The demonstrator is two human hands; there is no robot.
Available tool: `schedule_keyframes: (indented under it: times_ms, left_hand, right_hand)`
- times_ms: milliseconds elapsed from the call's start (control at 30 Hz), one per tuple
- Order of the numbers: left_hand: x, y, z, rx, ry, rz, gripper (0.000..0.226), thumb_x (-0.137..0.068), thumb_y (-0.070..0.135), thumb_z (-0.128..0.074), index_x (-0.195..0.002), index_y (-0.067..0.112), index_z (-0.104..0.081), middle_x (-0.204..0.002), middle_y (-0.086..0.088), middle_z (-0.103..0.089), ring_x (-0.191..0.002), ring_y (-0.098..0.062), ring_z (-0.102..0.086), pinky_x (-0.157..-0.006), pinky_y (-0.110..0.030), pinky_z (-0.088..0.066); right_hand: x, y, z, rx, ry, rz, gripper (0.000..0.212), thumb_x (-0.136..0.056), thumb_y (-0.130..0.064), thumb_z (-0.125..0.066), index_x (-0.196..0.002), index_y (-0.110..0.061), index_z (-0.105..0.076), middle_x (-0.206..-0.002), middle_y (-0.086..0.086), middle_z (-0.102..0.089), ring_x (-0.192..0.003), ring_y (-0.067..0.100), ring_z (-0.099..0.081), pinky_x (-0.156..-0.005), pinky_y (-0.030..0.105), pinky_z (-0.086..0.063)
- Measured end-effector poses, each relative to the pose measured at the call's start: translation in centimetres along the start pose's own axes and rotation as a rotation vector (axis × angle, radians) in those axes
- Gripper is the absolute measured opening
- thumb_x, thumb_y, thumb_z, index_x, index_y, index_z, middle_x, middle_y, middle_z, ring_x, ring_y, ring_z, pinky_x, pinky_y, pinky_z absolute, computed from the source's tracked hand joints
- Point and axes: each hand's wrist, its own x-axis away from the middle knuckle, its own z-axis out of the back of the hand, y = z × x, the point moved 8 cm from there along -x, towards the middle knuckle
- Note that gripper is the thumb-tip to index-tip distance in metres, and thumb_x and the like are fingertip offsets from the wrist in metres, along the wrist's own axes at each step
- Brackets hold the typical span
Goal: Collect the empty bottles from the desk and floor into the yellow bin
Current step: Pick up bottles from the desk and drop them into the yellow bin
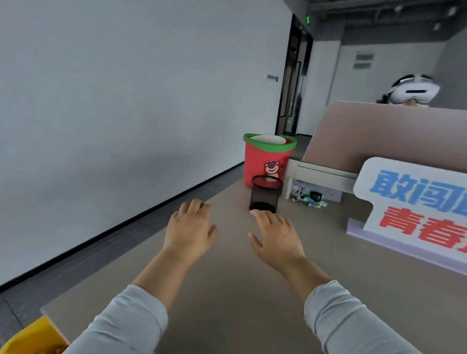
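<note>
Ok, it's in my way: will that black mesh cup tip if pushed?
Probably light: the mesh cup is thin wire with nothing sticking out. On the smooth desk a low push likely slides it; tipped, it could roll.

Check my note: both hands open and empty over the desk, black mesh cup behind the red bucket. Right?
No: the head view shows the black mesh cup in front of the red bucket, nearer the person. The left hand and right hand are open and empty over the desk.

Yellow bin (30, 336) — partly cut off — at the near-left corner of the desk (235, 297).
</note>
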Motion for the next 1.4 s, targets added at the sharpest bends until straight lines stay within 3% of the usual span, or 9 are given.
schedule_keyframes:
  times_ms: [400,633,867,1067,1233,1400]
  left_hand:
    - [0.4,27.7,-2.9,0.238,0.03,-0.424,0.047,-0.093,0.037,-0.046,-0.136,0.018,-0.041,-0.134,-0.002,-0.043,-0.122,-0.024,-0.041,-0.097,-0.034,-0.038]
    - [4.5,43.3,-3.9,0.339,0.022,-0.683,0.046,-0.071,0.029,-0.077,-0.109,0.006,-0.063,-0.107,-0.013,-0.063,-0.098,-0.035,-0.062,-0.075,-0.044,-0.054]
    - [7.8,55.2,-3.8,0.426,0.074,-0.883,0.054,-0.065,0.029,-0.082,-0.109,0.005,-0.062,-0.108,-0.017,-0.063,-0.099,-0.037,-0.063,-0.072,-0.046,-0.056]
    - [7.9,62.4,-5.0,0.491,0.099,-0.918,0.065,-0.075,0.035,-0.074,-0.129,0.006,-0.053,-0.129,-0.022,-0.053,-0.118,-0.042,-0.052,-0.09,-0.054,-0.049]
    - [7.2,66.4,-6.6,0.535,0.055,-0.884,0.071,-0.085,0.047,-0.06,-0.144,0.018,-0.033,-0.15,-0.014,-0.027,-0.137,-0.037,-0.027,-0.109,-0.051,-0.031]
    - [6.5,69.1,-9.1,0.461,-0.07,-0.865,0.079,-0.086,0.055,-0.053,-0.149,0.023,-0.017,-0.156,-0.011,-0.012,-0.142,-0.038,-0.015,-0.113,-0.051,-0.022]
  right_hand:
    - [17.1,20.8,10.0,0.163,0.096,-0.463,0.046,-0.095,-0.036,-0.048,-0.137,-0.022,-0.037,-0.141,-0.001,-0.046,-0.126,0.02,-0.047,-0.107,0.034,-0.036]
    - [30.6,30.2,16.0,0.257,0.188,-0.766,0.042,-0.088,-0.026,-0.056,-0.128,-0.014,-0.05,-0.126,0.005,-0.06,-0.114,0.028,-0.057,-0.097,0.039,-0.043]
    - [40.6,36.4,19.7,0.272,0.21,-0.996,0.047,-0.093,-0.031,-0.049,-0.138,-0.02,-0.039,-0.138,0.0,-0.051,-0.128,0.02,-0.045,-0.109,0.033,-0.032]
    - [44.0,39.1,21.0,0.266,0.221,-1.043,0.048,-0.093,-0.031,-0.048,-0.138,-0.02,-0.038,-0.139,-0.001,-0.049,-0.131,0.018,-0.042,-0.109,0.032,-0.031]
    - [45.5,40.8,21.8,0.269,0.228,-1.047,0.047,-0.093,-0.031,-0.05,-0.137,-0.018,-0.04,-0.136,0.0,-0.051,-0.128,0.019,-0.044,-0.107,0.032,-0.032]
    - [47.2,42.4,22.2,0.256,0.231,-1.101,0.046,-0.092,-0.03,-0.05,-0.136,-0.019,-0.04,-0.134,0.0,-0.053,-0.126,0.02,-0.045,-0.106,0.033,-0.033]
